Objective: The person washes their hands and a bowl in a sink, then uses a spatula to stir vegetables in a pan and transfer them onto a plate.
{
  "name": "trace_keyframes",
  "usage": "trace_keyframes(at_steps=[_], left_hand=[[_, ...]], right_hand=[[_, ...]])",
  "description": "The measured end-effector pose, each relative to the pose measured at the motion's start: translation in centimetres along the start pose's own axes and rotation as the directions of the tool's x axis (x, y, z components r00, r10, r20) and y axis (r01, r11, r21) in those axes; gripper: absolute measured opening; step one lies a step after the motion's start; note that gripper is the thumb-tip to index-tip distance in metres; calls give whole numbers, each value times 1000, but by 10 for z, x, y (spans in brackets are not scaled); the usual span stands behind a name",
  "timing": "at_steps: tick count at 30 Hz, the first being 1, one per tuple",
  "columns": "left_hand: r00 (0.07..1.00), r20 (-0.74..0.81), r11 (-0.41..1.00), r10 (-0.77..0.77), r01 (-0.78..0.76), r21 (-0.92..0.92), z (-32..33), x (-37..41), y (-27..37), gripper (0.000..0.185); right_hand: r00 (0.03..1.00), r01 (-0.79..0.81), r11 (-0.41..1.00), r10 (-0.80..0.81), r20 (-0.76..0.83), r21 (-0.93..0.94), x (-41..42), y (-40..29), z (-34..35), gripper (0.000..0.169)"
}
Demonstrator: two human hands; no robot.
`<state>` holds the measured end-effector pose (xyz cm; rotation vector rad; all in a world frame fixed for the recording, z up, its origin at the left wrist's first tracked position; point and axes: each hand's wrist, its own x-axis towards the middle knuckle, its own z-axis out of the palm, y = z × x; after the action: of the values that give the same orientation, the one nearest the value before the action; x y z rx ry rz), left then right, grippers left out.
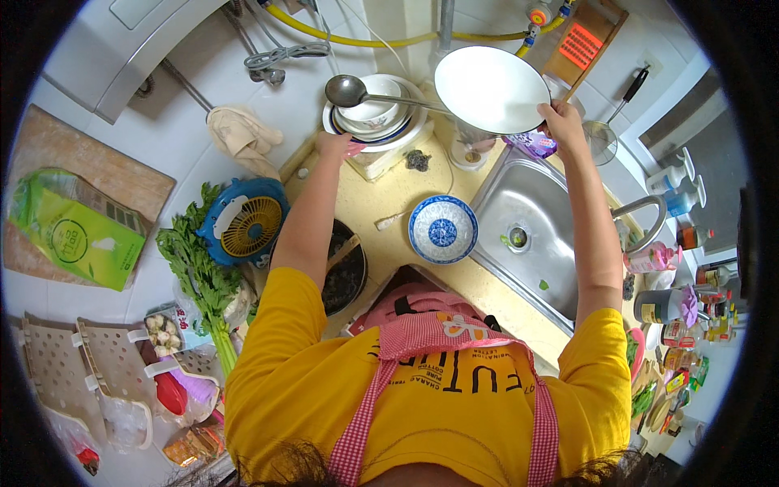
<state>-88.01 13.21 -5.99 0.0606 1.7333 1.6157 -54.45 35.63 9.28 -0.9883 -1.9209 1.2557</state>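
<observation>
My right hand [561, 125] grips the rim of a white enamel-like dish [492, 90], raised and tilted above the counter's back corner. My left hand [339, 145] is at the near left rim of a stack of bowls and plates [417, 131]; its fingers are partly hidden, so I cannot tell whether they grip it. A metal ladle [345, 91] lies across the top white bowl [374, 115], its handle reaching toward the raised dish. Nearer me, a blue-and-white patterned bowl [443, 229] sits upright on the yellowish counter, left of the steel sink [535, 207].
A dark pot [347, 286] with a wooden-handled utensil stands near my left arm, beside a blue fan [246, 222] and celery [204, 268]. A steel wool scrubber [418, 160] and a cable plug [388, 222] lie on the counter. The faucet [651, 213] arches right of the sink.
</observation>
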Motion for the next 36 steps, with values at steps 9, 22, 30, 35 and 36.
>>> trace_keyframes(at_steps=[9, 22, 30, 35, 36], left_hand=[[990, -103, 986, 95, -80, 149, -11, -12, 5, 17], [436, 883, 948, 172, 169, -268, 124, -208, -44, 63], [447, 879, 937, -168, 350, 1, 227, -231, -108, 37], [445, 848, 919, -287, 378, 113, 273, -246, -154, 42], [437, 843, 911, -313, 390, 136, 280, -250, -159, 45]], right_hand=[[997, -5, 1000, 7, 72, -28, -1, 12, 11, 23], [968, -243, 952, 224, 117, 187, -112, 56, -31, 19], [910, -357, 870, 406, -82, 341, -208, 133, -113, 33], [891, -434, 574, 157, -426, -694, -307, 235, -195, 27], [821, -571, 460, 311, -479, -680, -330, 236, -205, 25]])
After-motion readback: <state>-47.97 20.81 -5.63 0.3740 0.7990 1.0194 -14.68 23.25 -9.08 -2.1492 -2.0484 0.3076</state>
